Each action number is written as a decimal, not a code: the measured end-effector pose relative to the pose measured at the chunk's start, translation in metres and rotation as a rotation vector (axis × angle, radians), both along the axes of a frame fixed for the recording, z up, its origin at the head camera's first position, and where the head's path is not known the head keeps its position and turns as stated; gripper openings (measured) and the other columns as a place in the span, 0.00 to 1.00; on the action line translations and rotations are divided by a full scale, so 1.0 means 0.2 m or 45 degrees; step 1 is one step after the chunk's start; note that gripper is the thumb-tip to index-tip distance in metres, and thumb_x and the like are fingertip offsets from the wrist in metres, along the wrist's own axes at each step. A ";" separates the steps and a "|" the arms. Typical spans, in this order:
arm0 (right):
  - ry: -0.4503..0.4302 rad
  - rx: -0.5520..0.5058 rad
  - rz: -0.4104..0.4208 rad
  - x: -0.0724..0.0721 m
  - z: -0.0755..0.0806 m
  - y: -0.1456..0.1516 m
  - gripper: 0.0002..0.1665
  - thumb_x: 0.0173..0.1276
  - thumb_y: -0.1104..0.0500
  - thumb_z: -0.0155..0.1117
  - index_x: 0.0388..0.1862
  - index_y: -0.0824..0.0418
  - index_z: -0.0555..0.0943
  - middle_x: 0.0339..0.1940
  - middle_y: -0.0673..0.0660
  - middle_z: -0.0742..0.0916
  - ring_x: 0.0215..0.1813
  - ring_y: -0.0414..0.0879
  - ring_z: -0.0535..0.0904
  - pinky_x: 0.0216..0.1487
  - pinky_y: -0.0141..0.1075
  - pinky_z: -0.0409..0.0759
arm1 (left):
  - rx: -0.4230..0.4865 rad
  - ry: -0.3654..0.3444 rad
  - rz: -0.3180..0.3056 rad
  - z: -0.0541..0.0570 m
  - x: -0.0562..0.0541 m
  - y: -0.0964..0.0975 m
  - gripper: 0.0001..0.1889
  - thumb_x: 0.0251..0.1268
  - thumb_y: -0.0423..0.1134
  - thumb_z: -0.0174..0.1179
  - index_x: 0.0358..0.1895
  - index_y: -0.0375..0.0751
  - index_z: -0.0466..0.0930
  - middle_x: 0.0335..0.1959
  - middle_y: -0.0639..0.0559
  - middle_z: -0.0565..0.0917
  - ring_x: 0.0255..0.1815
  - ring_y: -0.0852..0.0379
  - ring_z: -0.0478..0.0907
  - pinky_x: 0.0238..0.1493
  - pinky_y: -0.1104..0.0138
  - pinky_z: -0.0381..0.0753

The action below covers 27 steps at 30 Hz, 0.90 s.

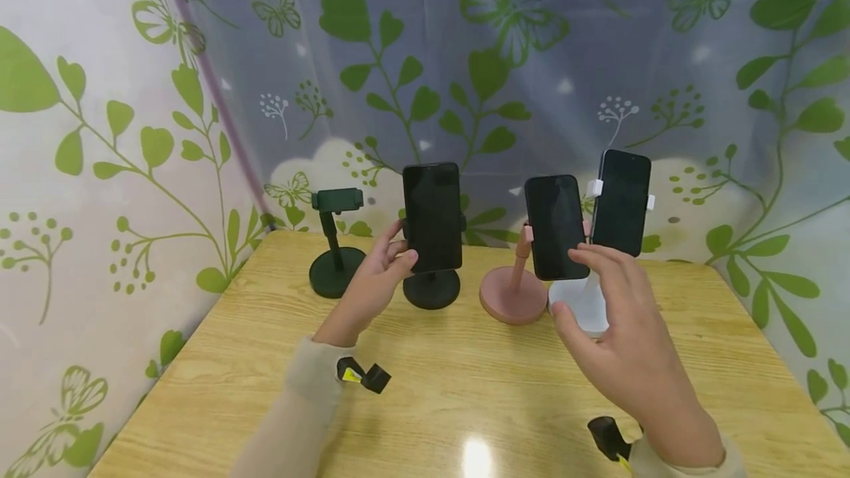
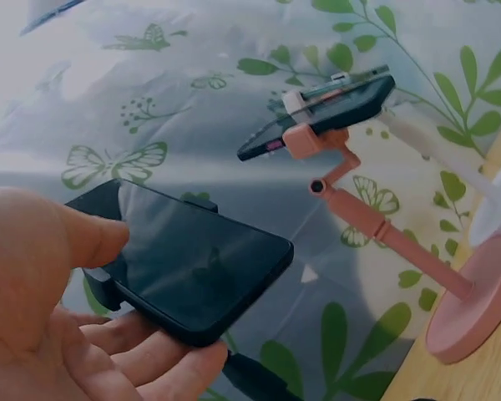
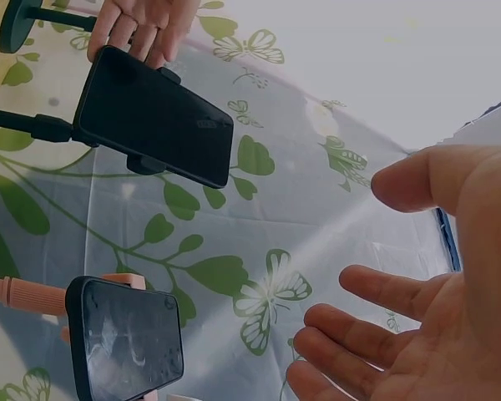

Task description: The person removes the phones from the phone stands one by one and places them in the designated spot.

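In the head view my left hand [image 1: 372, 279] is at the left edge of a black smartphone [image 1: 432, 216] held upright by a black phone stand [image 1: 432, 293]. The left wrist view shows the thumb [image 2: 100, 241] over the screen side and the other fingers bent behind the phone, pinching it. My right hand [image 1: 637, 338] is spread with thumb and fingers apart, holding nothing. It hovers in front of a second phone [image 1: 556, 227], clamped in a pink stand [image 1: 513, 297]; in the right wrist view its fingers are apart from that phone [image 3: 134, 338].
Left of the black stand is a dark green phone stand [image 1: 334, 271] with its clamp on top. On the right, a white stand [image 1: 578, 305] carries a third phone [image 1: 622, 201]. All stand along the back of a wooden table [image 1: 425, 389], before a leaf-patterned curtain [image 1: 425, 57].
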State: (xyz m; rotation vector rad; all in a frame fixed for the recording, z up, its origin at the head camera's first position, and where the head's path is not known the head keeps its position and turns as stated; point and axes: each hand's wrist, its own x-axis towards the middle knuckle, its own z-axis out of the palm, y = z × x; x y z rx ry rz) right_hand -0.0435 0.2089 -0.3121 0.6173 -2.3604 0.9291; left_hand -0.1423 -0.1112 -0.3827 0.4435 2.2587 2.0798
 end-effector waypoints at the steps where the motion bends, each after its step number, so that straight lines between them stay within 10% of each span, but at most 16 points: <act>1: -0.001 0.001 0.000 0.00 0.00 0.00 0.35 0.65 0.65 0.69 0.71 0.64 0.71 0.72 0.63 0.73 0.72 0.63 0.65 0.60 0.63 0.66 | 0.003 -0.005 0.012 0.00 0.00 0.00 0.38 0.83 0.47 0.52 0.85 0.49 0.41 0.74 0.40 0.69 0.73 0.44 0.70 0.72 0.48 0.70; 17: -0.012 0.028 0.005 0.00 0.00 0.00 0.33 0.66 0.64 0.70 0.70 0.63 0.73 0.72 0.63 0.73 0.72 0.62 0.66 0.60 0.63 0.68 | -0.080 0.088 0.184 0.02 0.03 0.02 0.30 0.82 0.53 0.53 0.76 0.40 0.62 0.60 0.37 0.83 0.55 0.43 0.85 0.55 0.53 0.85; 27: -0.037 0.062 -0.004 0.00 0.00 0.00 0.32 0.66 0.63 0.71 0.68 0.64 0.74 0.73 0.64 0.71 0.72 0.63 0.66 0.58 0.63 0.69 | -0.233 0.247 0.184 0.04 0.06 0.01 0.18 0.80 0.51 0.56 0.55 0.39 0.80 0.25 0.43 0.76 0.33 0.49 0.83 0.37 0.56 0.89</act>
